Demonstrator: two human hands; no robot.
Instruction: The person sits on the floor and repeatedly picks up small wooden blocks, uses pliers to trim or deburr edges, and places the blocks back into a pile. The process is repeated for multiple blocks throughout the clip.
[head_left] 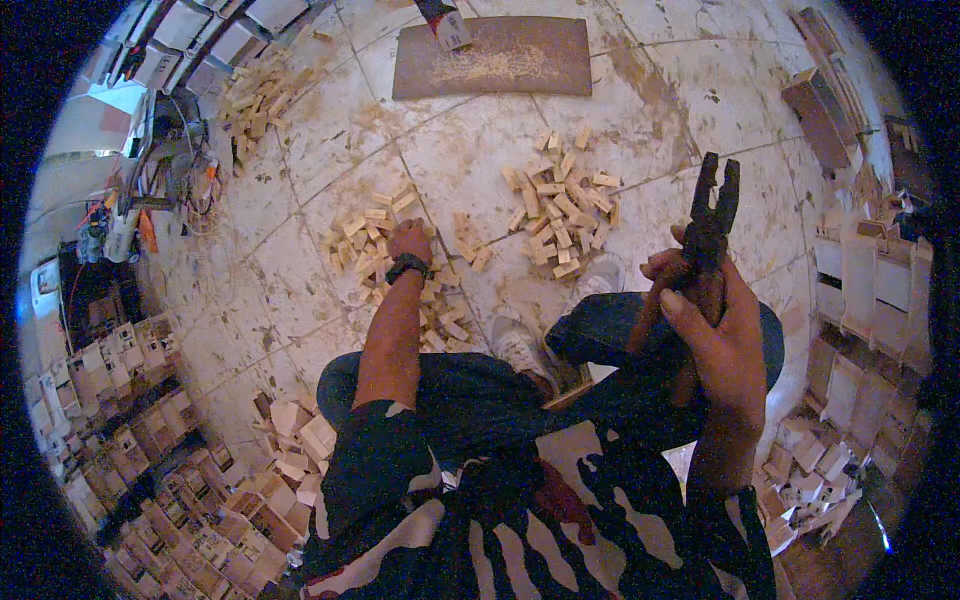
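My right hand (715,330) is closed around the handles of dark metal pliers (711,215). Their jaws point up and stand apart, with nothing between them. At the left, my left hand (409,241), with a dark band on the wrist, reaches down into a pile of small pale wooden blocks (352,240). Its knuckles face up and its fingertips are hidden, so whether it grips a block cannot be seen. A second pile of wooden blocks (565,205) lies to the right of it, with a few loose blocks (470,240) in between.
Ahead on the dusty tiled floor lies a brown board (515,60) sprinkled with sawdust, with a tool partly over its edge. More blocks (262,95) lie at the far left near cables. Stacked wooden pieces (170,450) line the left, others (870,290) the right. My shoes (522,350) are close to the piles.
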